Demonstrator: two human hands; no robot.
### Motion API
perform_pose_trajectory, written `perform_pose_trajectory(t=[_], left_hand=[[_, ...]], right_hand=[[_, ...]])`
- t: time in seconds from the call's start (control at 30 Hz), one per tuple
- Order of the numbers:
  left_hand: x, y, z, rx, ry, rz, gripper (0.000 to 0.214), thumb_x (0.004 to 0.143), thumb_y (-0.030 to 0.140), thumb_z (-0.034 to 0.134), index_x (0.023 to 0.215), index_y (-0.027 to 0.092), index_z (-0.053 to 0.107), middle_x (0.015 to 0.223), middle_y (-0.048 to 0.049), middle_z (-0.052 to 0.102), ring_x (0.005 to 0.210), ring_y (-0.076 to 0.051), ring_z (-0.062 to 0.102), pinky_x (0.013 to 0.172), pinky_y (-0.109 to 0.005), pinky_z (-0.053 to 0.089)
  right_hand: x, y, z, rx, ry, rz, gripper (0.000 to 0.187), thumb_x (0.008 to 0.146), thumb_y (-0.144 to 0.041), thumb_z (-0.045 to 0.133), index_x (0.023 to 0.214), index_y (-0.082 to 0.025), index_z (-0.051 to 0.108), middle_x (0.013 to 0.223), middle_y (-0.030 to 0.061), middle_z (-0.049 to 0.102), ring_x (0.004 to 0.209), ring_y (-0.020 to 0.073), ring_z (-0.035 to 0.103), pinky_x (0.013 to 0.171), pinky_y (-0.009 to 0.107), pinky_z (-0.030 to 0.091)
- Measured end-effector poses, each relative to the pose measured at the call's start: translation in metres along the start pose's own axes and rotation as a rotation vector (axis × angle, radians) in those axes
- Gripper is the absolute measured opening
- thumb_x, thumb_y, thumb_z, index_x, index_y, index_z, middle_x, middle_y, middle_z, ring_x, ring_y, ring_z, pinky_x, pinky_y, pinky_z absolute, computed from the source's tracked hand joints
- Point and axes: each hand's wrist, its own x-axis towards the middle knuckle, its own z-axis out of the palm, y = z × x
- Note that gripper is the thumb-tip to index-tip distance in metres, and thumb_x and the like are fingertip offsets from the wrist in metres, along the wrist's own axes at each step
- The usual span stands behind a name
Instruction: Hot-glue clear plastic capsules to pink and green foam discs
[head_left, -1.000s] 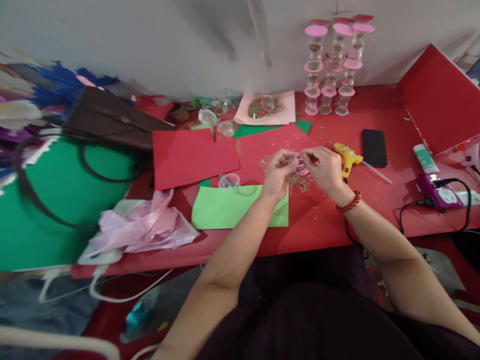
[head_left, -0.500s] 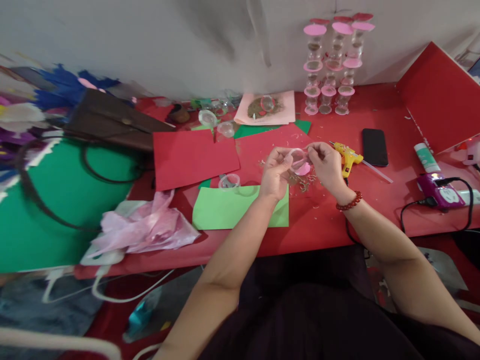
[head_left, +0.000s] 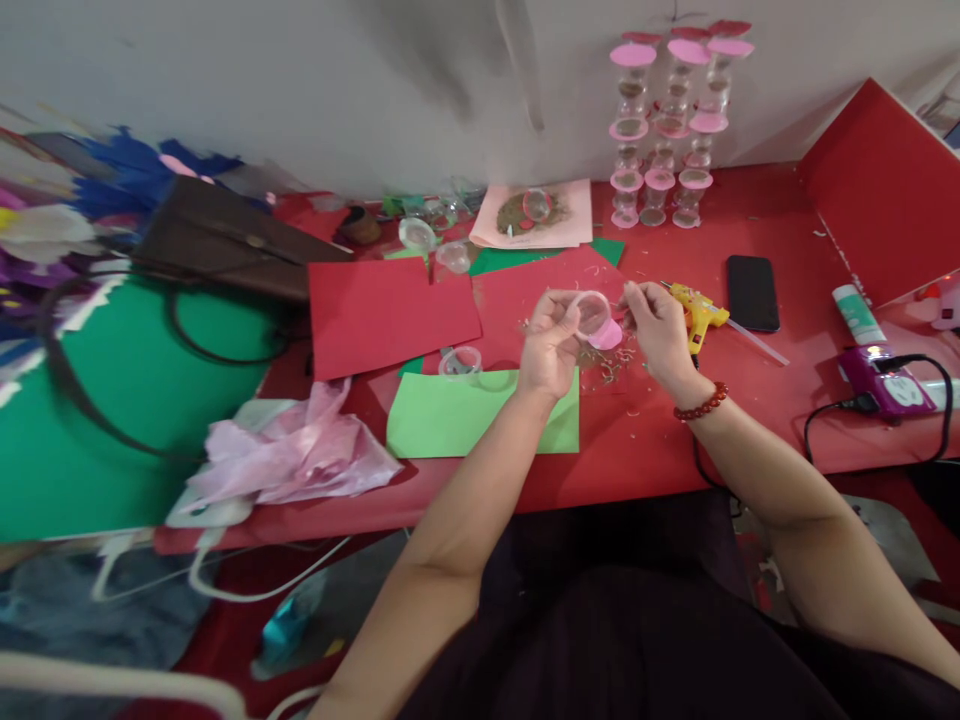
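My left hand (head_left: 551, 350) is closed on a small clear plastic cup (head_left: 592, 314), its round rim turned toward me. Pink paper (head_left: 606, 337) shows at the cup's lower right; whether it is attached cannot be made out. Just right of the cup, my right hand (head_left: 657, 328) has thumb and fingertips pinched together. What they hold, if anything, is too small to name. Below both hands, thin curly scraps (head_left: 607, 372) are scattered on the red table (head_left: 637, 460).
A yellow glue gun (head_left: 699, 312) lies right of my right hand, with a black phone (head_left: 753, 292) beyond. Stacked clear cups with pink discs (head_left: 628, 128) stand by the wall. Green paper (head_left: 442, 415), red card (head_left: 390, 315) and another cup (head_left: 460, 363) lie left.
My right hand has moved slightly right, away from the cup, opening a small gap. The cup in my left hand has tilted so its opening shows more.
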Motion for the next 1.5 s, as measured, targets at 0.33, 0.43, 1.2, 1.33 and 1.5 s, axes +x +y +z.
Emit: perform_pose_trajectory(t=[0.33, 0.43, 1.2, 1.33, 1.5], left_hand=[[-0.005, -0.006, 0.0, 0.05, -0.059, -0.025, 0.018, 0.08, 0.024, 0.088, 0.091, 0.025, 0.073, 0.102, -0.0024, 0.078, 0.106, -0.019, 0.075, 0.103, -0.035, 0.058], [-0.003, -0.01, -0.005, 0.064, -0.082, 0.006, 0.025, 0.077, 0.029, 0.092, 0.093, 0.025, 0.074, 0.104, -0.0015, 0.078, 0.102, -0.018, 0.075, 0.097, -0.034, 0.059], [0.001, -0.013, -0.013, 0.121, -0.12, 0.084, 0.025, 0.075, 0.032, 0.093, 0.093, 0.027, 0.075, 0.11, -0.0011, 0.075, 0.11, -0.02, 0.073, 0.108, -0.041, 0.057], [0.0, -0.013, -0.014, 0.129, -0.099, 0.072, 0.027, 0.073, 0.031, 0.093, 0.093, 0.027, 0.076, 0.11, -0.0013, 0.075, 0.108, -0.02, 0.072, 0.103, -0.038, 0.058], [0.0, -0.012, -0.011, 0.107, -0.097, 0.053, 0.026, 0.072, 0.028, 0.093, 0.09, 0.026, 0.075, 0.107, -0.0018, 0.078, 0.108, -0.021, 0.075, 0.107, -0.041, 0.057]], right_hand=[[-0.006, -0.009, 0.0, -0.054, -0.082, -0.049, 0.015, 0.088, -0.033, 0.073, 0.079, -0.023, 0.08, 0.084, 0.0029, 0.075, 0.076, 0.0139, 0.064, 0.069, 0.029, 0.051], [-0.006, -0.008, 0.001, 0.0, -0.082, -0.013, 0.014, 0.085, -0.029, 0.072, 0.077, -0.022, 0.081, 0.078, 0.0017, 0.075, 0.069, 0.0127, 0.063, 0.067, 0.03, 0.051], [-0.008, -0.006, 0.007, 0.165, -0.032, 0.124, 0.011, 0.075, -0.02, 0.072, 0.08, -0.02, 0.082, 0.082, 0.002, 0.081, 0.074, 0.0136, 0.07, 0.075, 0.031, 0.058], [-0.009, -0.004, 0.009, 0.161, -0.011, 0.14, 0.015, 0.072, -0.015, 0.068, 0.078, -0.02, 0.081, 0.078, 0.0013, 0.08, 0.071, 0.0133, 0.069, 0.07, 0.03, 0.057], [-0.009, -0.007, 0.011, 0.139, -0.007, 0.154, 0.017, 0.073, -0.009, 0.064, 0.078, -0.019, 0.078, 0.072, -0.0013, 0.075, 0.064, 0.011, 0.066, 0.066, 0.027, 0.057]])
